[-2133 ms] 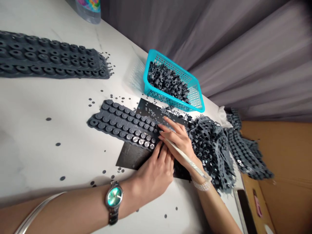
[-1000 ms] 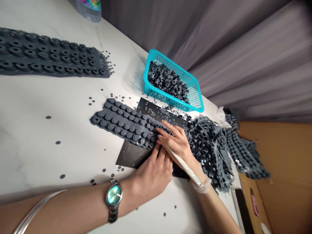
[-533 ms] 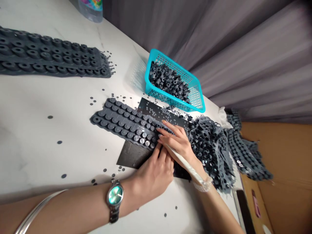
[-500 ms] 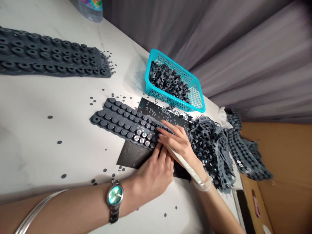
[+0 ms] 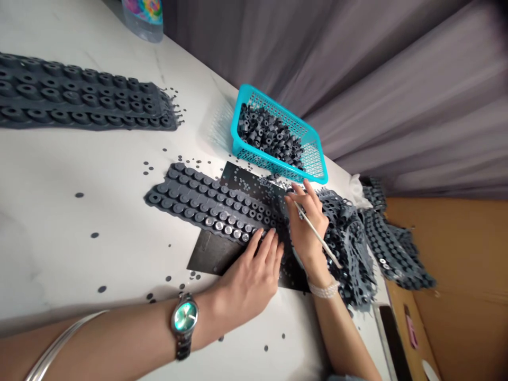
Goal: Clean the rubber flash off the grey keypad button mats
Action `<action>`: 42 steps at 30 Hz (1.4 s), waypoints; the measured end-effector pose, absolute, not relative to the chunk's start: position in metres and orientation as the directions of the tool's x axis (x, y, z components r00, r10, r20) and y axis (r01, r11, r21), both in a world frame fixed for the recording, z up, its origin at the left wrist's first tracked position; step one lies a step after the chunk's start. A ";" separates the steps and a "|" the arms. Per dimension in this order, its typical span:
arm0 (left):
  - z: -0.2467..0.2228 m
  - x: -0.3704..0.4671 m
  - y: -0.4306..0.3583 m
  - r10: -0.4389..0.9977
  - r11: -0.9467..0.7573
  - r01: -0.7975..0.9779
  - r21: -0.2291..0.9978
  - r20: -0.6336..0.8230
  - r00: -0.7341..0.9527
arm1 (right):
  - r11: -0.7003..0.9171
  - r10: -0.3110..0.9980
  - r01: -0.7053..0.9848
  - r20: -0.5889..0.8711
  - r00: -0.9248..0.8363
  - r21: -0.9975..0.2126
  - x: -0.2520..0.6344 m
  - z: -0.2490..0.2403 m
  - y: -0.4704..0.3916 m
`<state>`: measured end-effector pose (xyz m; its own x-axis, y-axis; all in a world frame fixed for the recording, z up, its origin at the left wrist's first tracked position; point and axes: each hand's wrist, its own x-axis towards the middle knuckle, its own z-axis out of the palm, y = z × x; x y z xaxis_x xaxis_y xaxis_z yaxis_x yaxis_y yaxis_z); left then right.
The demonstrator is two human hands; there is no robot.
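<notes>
A dark grey rubber sheet (image 5: 206,198) with rows of round bosses lies across a black mat (image 5: 214,254); several bosses near its lower edge look silvery. My left hand (image 5: 250,275), with a watch on the wrist, rests palm down, fingers stretched over the sheet's lower right edge. Above the sheet's right end, my right hand (image 5: 307,225) is closed around a thin white stick-like tool (image 5: 319,238). A small dark rubber piece (image 5: 291,191) shows at its fingertips. Beside that hand lies a heap of dark rubber scrap (image 5: 345,248).
A turquoise basket (image 5: 278,159) of small rubber pieces stands behind the mat. More bossed rubber strips lie at left (image 5: 83,98) and far right (image 5: 392,248). Small dark discs dot the white table (image 5: 119,185). A bottle (image 5: 145,21) and a grey curtain (image 5: 337,63) are at the back.
My right hand has lifted off the sheet and moved up and right, the white tool swinging with it. My left hand stays on the sheet, its fingers now uncovered.
</notes>
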<state>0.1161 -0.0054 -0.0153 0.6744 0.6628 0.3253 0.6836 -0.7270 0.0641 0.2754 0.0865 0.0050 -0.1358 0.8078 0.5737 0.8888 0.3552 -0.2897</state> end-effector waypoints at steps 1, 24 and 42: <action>-0.016 0.116 -0.004 0.654 -0.735 0.675 0.065 0.330 0.680 | 0.347 0.804 0.888 0.583 -0.117 -0.302 0.277 0.008 0.082; -0.017 0.051 0.039 0.650 -0.670 0.741 0.043 0.516 0.558 | 0.311 0.899 0.703 0.438 0.001 -0.640 0.237 0.011 0.072; -0.017 0.053 0.027 0.652 -0.710 0.701 0.060 0.432 0.623 | 0.668 0.692 0.729 0.487 -0.534 -0.150 0.233 0.011 0.066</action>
